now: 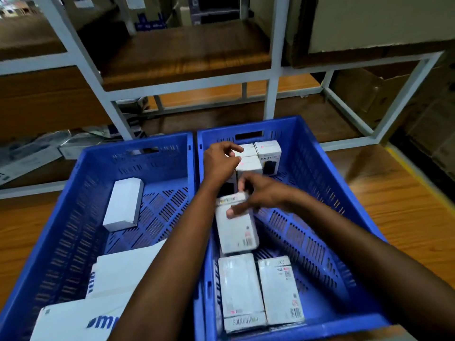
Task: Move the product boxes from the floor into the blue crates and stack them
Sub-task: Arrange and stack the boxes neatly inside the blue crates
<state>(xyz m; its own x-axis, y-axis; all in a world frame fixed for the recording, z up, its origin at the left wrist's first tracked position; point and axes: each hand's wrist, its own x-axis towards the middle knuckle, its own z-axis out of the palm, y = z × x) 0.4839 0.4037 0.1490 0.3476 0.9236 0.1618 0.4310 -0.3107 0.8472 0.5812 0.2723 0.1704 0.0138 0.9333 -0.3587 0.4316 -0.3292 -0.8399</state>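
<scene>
Here, from my head camera, both my arms reach into the right blue crate [320, 168], which stands side by side with the left blue crate [81, 193] on the wooden floor [394, 205]. My right hand [256, 195] is clamped on the top end of a white product box [236, 230], thumb across its face, the box tilted above the crate bottom. My left hand [220, 163] is just beyond it, fingers curled together around the edge of an upright white box [248, 166]; whether it truly grips I cannot tell. Just past that hand stands a box with a black device printed on it [269, 156]. Nearer to me than my right hand, two white boxes [241, 291] lie flat, side by side, against the near wall. To the left of my left arm, in the other crate, a small white box [124, 205] lies alone, and larger white packages [118, 274] lie near me. A white metal rack [270, 77] stands beyond both crates
</scene>
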